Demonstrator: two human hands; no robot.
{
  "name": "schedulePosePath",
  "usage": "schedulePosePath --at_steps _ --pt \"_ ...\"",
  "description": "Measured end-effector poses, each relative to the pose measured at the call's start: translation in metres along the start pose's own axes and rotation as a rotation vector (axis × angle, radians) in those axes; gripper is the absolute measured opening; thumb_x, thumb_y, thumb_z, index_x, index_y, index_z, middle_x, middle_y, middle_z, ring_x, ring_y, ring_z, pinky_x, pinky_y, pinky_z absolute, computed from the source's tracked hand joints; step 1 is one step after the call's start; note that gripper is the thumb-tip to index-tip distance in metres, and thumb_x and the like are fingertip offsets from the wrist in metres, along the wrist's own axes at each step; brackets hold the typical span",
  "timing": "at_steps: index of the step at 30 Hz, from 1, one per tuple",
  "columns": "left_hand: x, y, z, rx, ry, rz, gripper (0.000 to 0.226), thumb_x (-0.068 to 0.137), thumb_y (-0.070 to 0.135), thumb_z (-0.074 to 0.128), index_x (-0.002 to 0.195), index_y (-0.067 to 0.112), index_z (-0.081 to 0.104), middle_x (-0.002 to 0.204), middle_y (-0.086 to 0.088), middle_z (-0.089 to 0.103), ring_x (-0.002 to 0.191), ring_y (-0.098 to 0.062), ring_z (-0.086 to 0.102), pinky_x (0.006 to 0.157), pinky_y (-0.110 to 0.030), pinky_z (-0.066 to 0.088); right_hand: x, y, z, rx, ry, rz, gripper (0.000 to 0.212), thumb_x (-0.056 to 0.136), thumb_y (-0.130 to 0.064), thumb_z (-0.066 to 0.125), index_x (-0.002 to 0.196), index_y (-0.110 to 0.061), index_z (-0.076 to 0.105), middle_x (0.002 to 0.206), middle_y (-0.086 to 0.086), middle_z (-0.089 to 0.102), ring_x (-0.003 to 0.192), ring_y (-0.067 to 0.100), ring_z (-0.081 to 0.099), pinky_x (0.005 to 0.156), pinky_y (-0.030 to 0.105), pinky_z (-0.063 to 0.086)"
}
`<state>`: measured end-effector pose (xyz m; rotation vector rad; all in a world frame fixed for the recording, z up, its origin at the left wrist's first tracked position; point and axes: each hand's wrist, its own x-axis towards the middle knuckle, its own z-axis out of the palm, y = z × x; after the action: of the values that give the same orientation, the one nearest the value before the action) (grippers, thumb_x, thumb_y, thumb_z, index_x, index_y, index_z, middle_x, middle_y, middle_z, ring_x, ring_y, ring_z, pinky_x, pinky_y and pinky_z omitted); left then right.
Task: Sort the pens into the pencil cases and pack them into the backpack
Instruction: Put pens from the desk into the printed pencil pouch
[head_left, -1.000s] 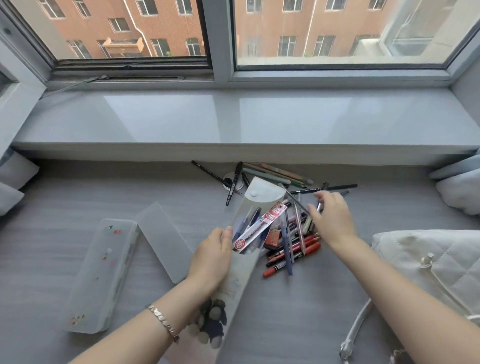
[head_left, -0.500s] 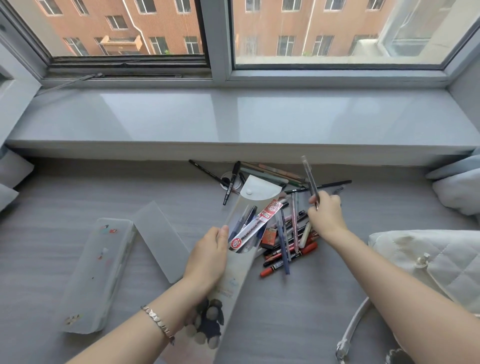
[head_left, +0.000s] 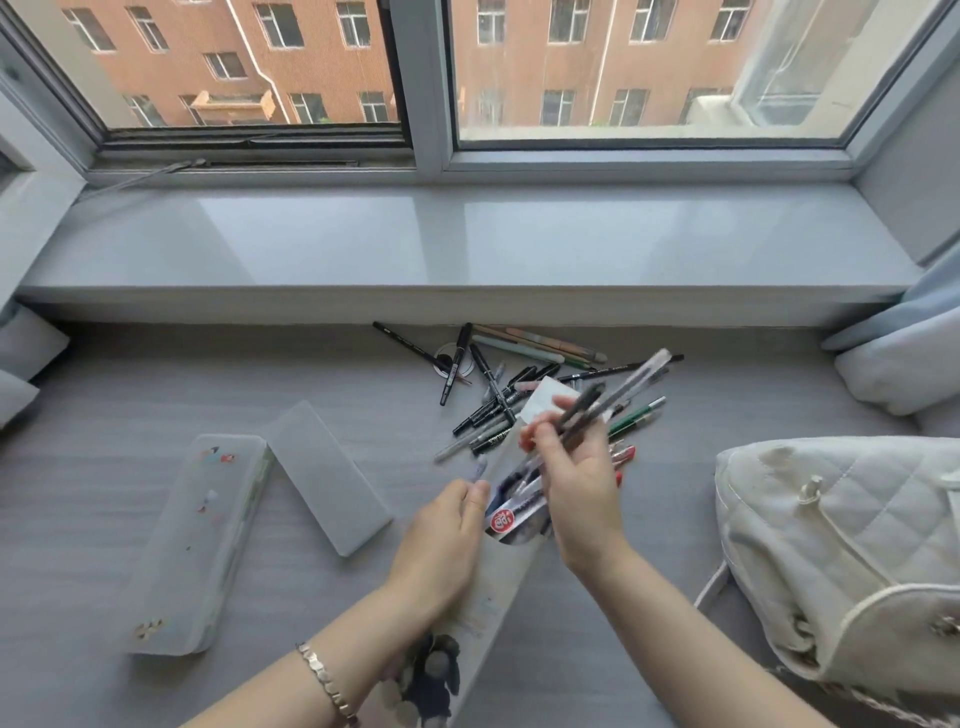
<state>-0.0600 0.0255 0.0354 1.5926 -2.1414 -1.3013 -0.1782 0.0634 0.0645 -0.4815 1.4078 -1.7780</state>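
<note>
My left hand (head_left: 441, 545) grips the side of a clear soft pencil case (head_left: 498, 577) with a cartoon print at its near end and several pens inside. My right hand (head_left: 582, 483) holds two or three pens (head_left: 618, 395) over the case's open mouth, their tips pointing down into it. A pile of loose pens (head_left: 498, 410) lies on the grey floor just beyond the case. A frosted hard pencil case (head_left: 202, 540) lies open at the left, its lid (head_left: 327, 483) flat beside it. The white quilted backpack (head_left: 841, 561) sits at the right.
A glossy window sill (head_left: 467, 249) runs along the far side, with the window above. Pale cushions lie at the far left (head_left: 21, 364) and far right (head_left: 893, 364). The backpack's strap (head_left: 711, 587) trails on the floor near my right forearm.
My right hand lifted pens out of the pile and swung them left and nearer, over the mouth of the clear case. My left hand kept its hold on the case.
</note>
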Motion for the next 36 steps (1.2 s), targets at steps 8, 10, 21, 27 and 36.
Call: schedulePosePath --at_steps 8,10,21,27,36 --pt "-0.013 0.002 -0.002 0.022 0.011 0.055 0.034 0.099 0.039 0.032 0.078 0.016 0.047 0.079 -0.003 0.061 0.080 -0.024 0.055 0.068 -0.033 0.037 -0.001 -0.009 -0.006 0.045 -0.024 -0.092 0.026 0.091 -0.005 0.051 0.107 -0.025 0.044 0.084 0.005 0.062 0.075 0.013 0.065 0.078 0.028 0.056" --pt "-0.015 0.002 -0.002 0.023 0.006 0.050 0.035 0.099 0.040 0.031 0.080 0.015 0.048 0.080 -0.004 0.062 0.079 -0.024 0.054 0.068 -0.033 0.038 0.002 -0.010 -0.008 -0.010 0.040 -0.134 0.025 0.095 -0.007 0.044 0.106 -0.029 0.044 0.083 0.006 0.062 0.071 0.010 0.065 0.072 0.024 0.056" --pt "-0.020 0.007 -0.002 0.119 -0.045 0.044 0.032 0.099 0.042 0.029 0.082 0.023 0.047 0.087 -0.004 0.063 0.085 -0.026 0.055 0.068 -0.031 0.037 -0.004 0.000 -0.019 -0.200 0.269 -0.257 0.099 0.073 0.013 0.068 0.131 -0.049 0.015 0.088 0.003 0.056 0.060 0.012 0.064 0.064 0.027 0.058" --pt "-0.016 0.010 -0.003 0.143 -0.057 0.052 0.033 0.099 0.042 0.028 0.081 0.020 0.045 0.090 -0.006 0.065 0.089 -0.030 0.056 0.072 -0.034 0.039 0.001 -0.007 -0.020 -0.113 0.302 -0.207 0.027 0.092 -0.011 0.053 0.097 -0.036 0.050 0.087 0.006 0.056 0.069 0.015 0.067 0.061 0.031 0.057" --pt "-0.010 0.005 0.001 -0.020 -0.018 -0.020 0.040 0.099 0.040 0.029 0.066 0.019 0.039 0.065 0.007 0.048 0.074 -0.021 0.046 0.064 -0.032 0.031 -0.001 0.029 -0.027 -0.910 -0.201 -0.517 0.033 0.086 -0.003 0.036 0.102 -0.002 0.065 0.109 -0.001 0.059 0.124 0.011 0.042 0.107 0.010 0.027"
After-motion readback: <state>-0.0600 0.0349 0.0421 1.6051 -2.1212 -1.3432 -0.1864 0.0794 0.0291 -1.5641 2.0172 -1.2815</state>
